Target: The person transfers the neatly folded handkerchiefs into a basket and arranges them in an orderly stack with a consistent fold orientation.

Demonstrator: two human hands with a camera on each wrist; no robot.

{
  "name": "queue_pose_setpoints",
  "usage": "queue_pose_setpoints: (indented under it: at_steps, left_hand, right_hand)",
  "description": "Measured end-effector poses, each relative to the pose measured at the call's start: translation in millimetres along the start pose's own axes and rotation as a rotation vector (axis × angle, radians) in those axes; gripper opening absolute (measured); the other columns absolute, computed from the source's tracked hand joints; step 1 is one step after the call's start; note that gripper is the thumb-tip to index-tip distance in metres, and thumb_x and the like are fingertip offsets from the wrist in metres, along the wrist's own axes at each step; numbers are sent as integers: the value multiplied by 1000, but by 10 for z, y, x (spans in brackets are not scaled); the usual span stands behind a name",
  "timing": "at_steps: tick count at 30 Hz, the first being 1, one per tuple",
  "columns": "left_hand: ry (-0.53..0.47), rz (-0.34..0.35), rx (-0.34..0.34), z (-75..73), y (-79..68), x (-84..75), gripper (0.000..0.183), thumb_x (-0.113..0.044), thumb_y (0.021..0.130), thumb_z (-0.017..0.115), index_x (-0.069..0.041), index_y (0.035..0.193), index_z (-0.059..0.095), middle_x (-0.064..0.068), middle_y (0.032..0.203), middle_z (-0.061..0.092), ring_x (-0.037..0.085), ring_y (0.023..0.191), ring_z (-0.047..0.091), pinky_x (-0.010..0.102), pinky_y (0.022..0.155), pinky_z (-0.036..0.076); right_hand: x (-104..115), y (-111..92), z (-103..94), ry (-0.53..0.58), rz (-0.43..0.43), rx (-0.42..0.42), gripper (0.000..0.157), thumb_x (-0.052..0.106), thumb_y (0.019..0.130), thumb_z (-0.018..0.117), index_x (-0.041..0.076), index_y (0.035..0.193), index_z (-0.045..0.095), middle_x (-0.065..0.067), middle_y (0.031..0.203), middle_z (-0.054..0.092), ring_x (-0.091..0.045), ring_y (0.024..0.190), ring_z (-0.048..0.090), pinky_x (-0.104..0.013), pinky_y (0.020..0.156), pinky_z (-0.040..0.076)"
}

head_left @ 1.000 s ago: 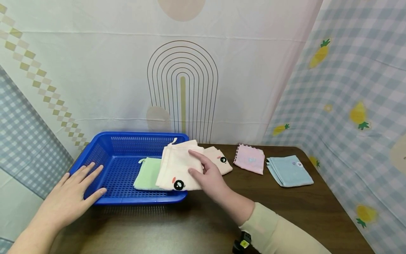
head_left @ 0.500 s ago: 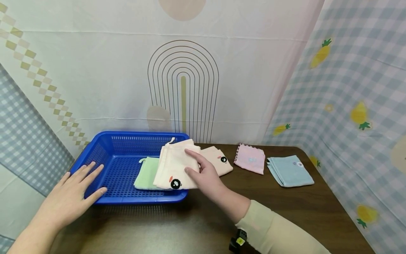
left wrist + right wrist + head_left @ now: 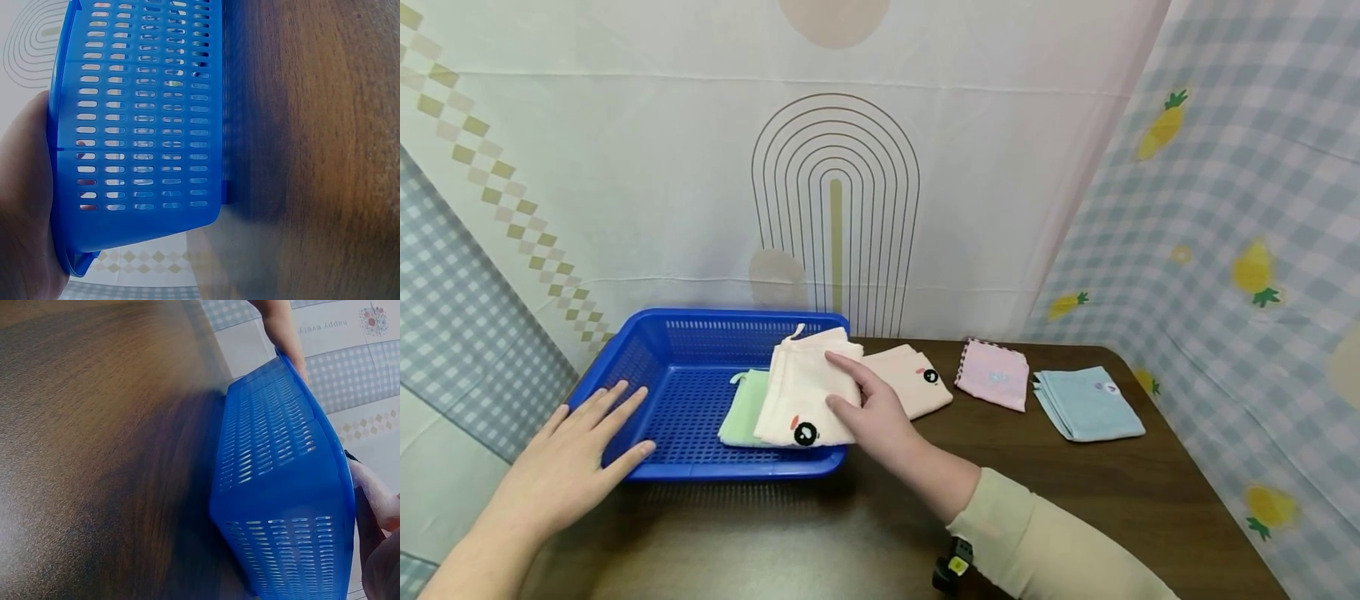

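My right hand (image 3: 872,414) pinches a folded cream-pink hand towel (image 3: 805,383) between thumb and fingers. The towel has a hanging loop and an embroidered black eye, and it is over the right end of a blue plastic basket (image 3: 737,472). Partly covered by it, a folded green towel (image 3: 745,408) lies in the basket. My left hand (image 3: 568,458) rests on the basket's left front corner with straight, spread fingers. The left wrist view has the basket's slotted side (image 3: 144,125) with part of that hand at the rim. In the right wrist view the held towel (image 3: 375,490) shows only at the edge.
Right of the basket, a second cream-pink towel (image 3: 910,383) lies on the dark wooden table (image 3: 737,542). Farther right are a pink cloth with a checked edge (image 3: 992,375) and a folded light-blue towel (image 3: 1088,406). Fabric curtains (image 3: 1000,167) stand behind and at the sides.
My right hand has moved a little left with the cream-pink towel, farther over the green one. More of the second cream-pink towel now shows. The left hand has stayed in place.
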State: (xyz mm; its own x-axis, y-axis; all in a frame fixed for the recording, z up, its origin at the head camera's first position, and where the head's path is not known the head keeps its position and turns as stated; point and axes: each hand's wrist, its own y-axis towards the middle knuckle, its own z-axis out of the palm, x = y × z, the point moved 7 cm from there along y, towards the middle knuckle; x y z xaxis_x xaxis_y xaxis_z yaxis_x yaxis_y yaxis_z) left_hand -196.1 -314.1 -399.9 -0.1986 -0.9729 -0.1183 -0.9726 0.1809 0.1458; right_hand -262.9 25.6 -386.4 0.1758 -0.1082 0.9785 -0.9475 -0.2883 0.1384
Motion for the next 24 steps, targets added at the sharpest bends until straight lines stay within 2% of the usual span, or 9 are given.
queue_pose_setpoints:
  at_steps: [4, 13, 20, 24]
  left_hand:
    - [-5, -2, 10, 0, 3, -1, 79, -59, 97, 51, -16, 158, 27, 25, 157, 29, 51, 139, 30, 55, 117, -15]
    - [-4, -2, 13, -6, -3, -8, 79, -59, 97, 51, -16, 158, 27, 25, 157, 29, 51, 139, 30, 55, 117, -15]
    - [-1, -8, 22, -7, -3, -8, 79, -61, 97, 49, -16, 158, 27, 25, 157, 28, 51, 140, 28, 56, 117, -14]
    - [-5, -11, 28, -1, -2, -2, 79, -61, 97, 50, -16, 158, 27, 25, 158, 27, 51, 140, 28, 56, 117, -14]
  right_hand:
    - [16, 9, 26, -24, 5, 0, 54, 2, 93, 64, 24, 142, 57, -9, 143, 53, -19, 110, 61, -29, 82, 57]
    - [47, 21, 91, -52, -8, 9, 54, 3, 93, 64, 24, 142, 57, -10, 142, 53, -20, 112, 60, -29, 83, 57]
    - [79, 32, 142, -101, 6, 5, 54, 5, 92, 65, 25, 142, 57, -14, 136, 57, -19, 104, 63, -29, 79, 58]
    - [75, 41, 164, -146, 14, -5, 54, 7, 92, 66, 27, 142, 57, -13, 138, 57, -18, 105, 62, -28, 81, 57]
